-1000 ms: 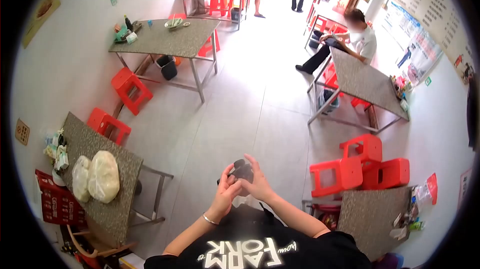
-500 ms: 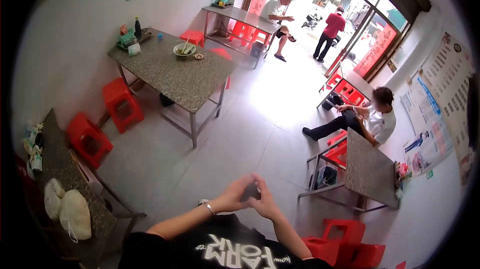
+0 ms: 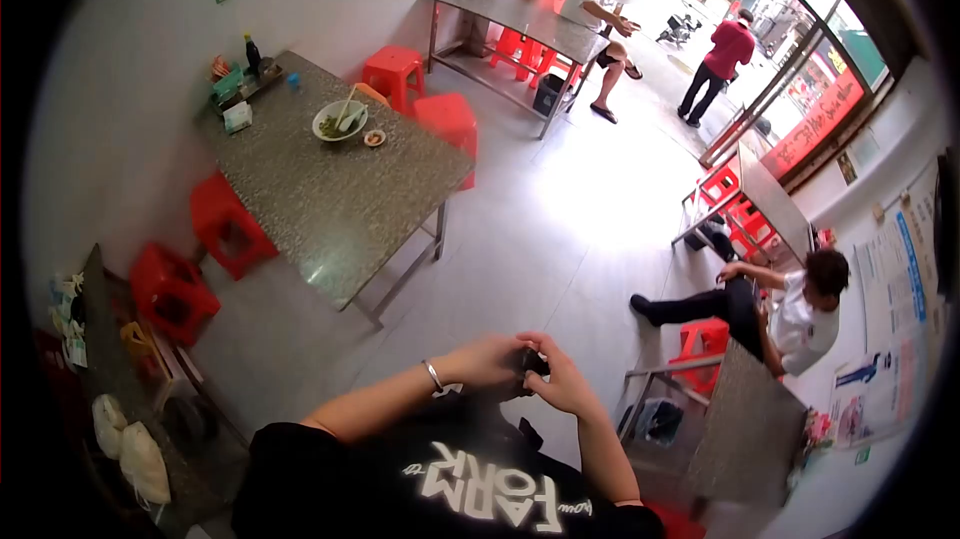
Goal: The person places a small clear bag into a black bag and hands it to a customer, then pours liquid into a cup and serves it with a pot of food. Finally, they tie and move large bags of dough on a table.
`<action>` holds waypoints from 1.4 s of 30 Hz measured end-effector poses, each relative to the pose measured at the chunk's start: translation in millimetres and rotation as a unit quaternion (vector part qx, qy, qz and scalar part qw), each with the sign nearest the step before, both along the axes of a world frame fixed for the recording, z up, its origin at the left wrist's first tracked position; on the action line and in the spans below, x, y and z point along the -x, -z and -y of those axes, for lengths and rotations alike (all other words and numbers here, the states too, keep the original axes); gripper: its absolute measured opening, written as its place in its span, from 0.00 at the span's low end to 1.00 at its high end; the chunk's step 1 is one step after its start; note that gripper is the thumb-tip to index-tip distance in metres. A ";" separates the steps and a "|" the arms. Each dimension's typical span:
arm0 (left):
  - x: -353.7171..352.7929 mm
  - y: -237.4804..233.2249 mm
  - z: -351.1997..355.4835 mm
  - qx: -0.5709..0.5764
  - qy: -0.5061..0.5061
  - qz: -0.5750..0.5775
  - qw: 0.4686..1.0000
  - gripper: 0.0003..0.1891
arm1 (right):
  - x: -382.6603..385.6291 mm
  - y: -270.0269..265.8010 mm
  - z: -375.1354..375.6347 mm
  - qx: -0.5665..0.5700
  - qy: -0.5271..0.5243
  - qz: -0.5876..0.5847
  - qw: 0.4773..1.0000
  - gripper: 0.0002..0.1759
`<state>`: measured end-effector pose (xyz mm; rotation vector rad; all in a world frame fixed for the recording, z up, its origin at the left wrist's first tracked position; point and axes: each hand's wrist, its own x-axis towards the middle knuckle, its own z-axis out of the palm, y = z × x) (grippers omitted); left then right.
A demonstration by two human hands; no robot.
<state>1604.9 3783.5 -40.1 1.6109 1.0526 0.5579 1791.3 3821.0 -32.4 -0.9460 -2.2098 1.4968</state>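
A small black object (image 3: 537, 363), compact and of unclear material, is raised off the floor in the shared grip of the left hand (image 3: 486, 360) and right hand (image 3: 565, 381); fingers cover most of it, hiding its full outline.

Place: small eatery, open to the street. Your evidence, listed: one speckled bench (image 3: 350, 204) on metal legs; near its far edge, a white bowl of food (image 3: 333, 127) with utensils in it, a small dish (image 3: 375, 139) just beside. At its wall-side edge, a tray (image 3: 262, 87) bearing a dark bottle (image 3: 252, 57). Red plastic stools (image 3: 233, 224) about the sides. Ahead of you, a second bench (image 3: 510, 16) near the doorway, with a person (image 3: 600, 9) seated at it. On your right, wall posters (image 3: 868, 394); at the front, red lettered banners (image 3: 825, 124).
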 end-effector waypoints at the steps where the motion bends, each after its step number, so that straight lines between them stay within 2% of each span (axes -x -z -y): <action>1: -0.7 3.0 -34.5 0.000 -0.005 0.002 1.000 0.27 | 0.5 -4.8 -37.5 0.008 -0.020 0.006 1.000 0.30; 3: -6.7 30.2 -91.8 -0.091 -0.119 0.193 0.970 0.29 | 8.4 -20.5 -106.7 -0.003 -0.030 0.014 0.999 0.29; 4: -10.8 71.0 -131.4 -0.105 -0.144 0.197 0.964 0.26 | 10.0 -25.4 -139.5 -0.019 -0.038 0.021 0.999 0.29; 5: -9.7 65.3 -164.0 -0.104 -0.150 0.205 0.962 0.26 | 10.3 -26.6 -172.2 -0.019 -0.043 0.029 0.998 0.29; 7: 2.3 40.7 -238.8 -0.031 -0.166 0.169 0.971 0.25 | 18.1 -26.1 -244.4 -0.153 0.022 0.057 0.986 0.30; 8: 3.9 34.6 -277.1 -0.045 -0.176 0.168 0.969 0.25 | 18.7 -10.1 -283.1 -0.191 0.071 0.023 0.979 0.25; 9: 5.6 35.6 -317.3 -0.055 -0.171 0.170 0.969 0.25 | 18.6 4.4 -321.1 -0.201 0.074 0.023 0.976 0.25; 11: 15.4 37.9 -398.8 -0.067 -0.203 0.149 0.965 0.25 | 28.0 25.2 -397.2 -0.194 0.158 0.050 0.967 0.19; 12: 22.7 30.7 -437.5 -0.069 -0.207 0.158 0.963 0.25 | 37.8 24.9 -431.0 -0.259 0.167 0.036 0.951 0.15; 13: 31.3 30.9 -480.2 -0.075 -0.193 0.159 0.965 0.25 | 44.2 27.2 -470.1 -0.266 0.181 0.037 0.946 0.15; 15: 51.7 35.4 -562.5 -0.089 -0.202 0.122 0.968 0.23 | 51.6 34.0 -551.9 -0.371 0.127 0.041 0.919 0.15; 17: 70.6 30.3 -646.0 -0.108 -0.196 0.133 0.966 0.22 | 67.6 28.9 -632.4 -0.404 0.133 0.041 0.904 0.15; 19: 83.1 28.0 -728.4 -0.121 -0.187 0.125 0.967 0.23 | 77.9 17.4 -711.5 -0.411 0.154 0.042 0.897 0.15; 21: 96.3 21.9 -810.2 -0.111 -0.170 0.167 0.965 0.23 | 84.0 19.4 -795.8 -0.404 0.168 0.004 0.899 0.15; 23: 110.0 18.1 -893.0 -0.144 -0.162 0.200 0.956 0.23 | 95.6 12.8 -881.4 -0.361 0.162 -0.036 0.918 0.13; 25: 125.6 4.6 -968.0 -0.154 -0.160 0.184 0.957 0.23 | 109.0 6.3 -965.6 -0.346 0.156 -0.051 0.924 0.13; 27: 139.6 20.9 -1055.3 -0.175 -0.165 0.183 0.953 0.24 | 119.9 8.8 -1054.7 -0.367 0.150 -0.053 0.917 0.14; 30: 152.3 34.7 -1177.4 -0.119 -0.233 0.228 0.938 0.24 | 133.1 7.9 -1180.5 -0.367 0.137 -0.012 0.920 0.14; 33: 158.2 34.9 -1286.2 -0.126 -0.270 0.233 0.926 0.23 | 146.6 7.2 -1291.8 -0.364 0.140 0.001 0.921 0.14; 35: 165.4 31.3 -1347.5 -0.136 -0.288 0.231 0.919 0.22 | 157.3 3.7 -1363.4 -0.377 0.136 0.021 0.916 0.14; 37: 177.5 31.3 -1405.3 -0.191 -0.345 0.176 0.902 0.22 | 174.2 0.5 -1424.0 -0.400 0.142 0.038 0.905 0.14; 38: 185.2 33.6 -1436.9 -0.203 -0.349 0.179 0.897 0.21 | 182.8 -2.1 -1452.3 -0.416 0.142 0.041 0.897 0.14; 39: 189.9 29.2 -1465.5 -0.197 -0.354 0.236 0.883 0.20 | 192.4 -10.9 -1474.4 -0.418 0.150 0.053 0.894 0.13; 42: 210.4 18.0 -1547.1 -0.230 -0.364 0.174 0.886 0.20 | 215.4 -11.8 -1557.0 -0.442 0.177 0.058 0.878 0.12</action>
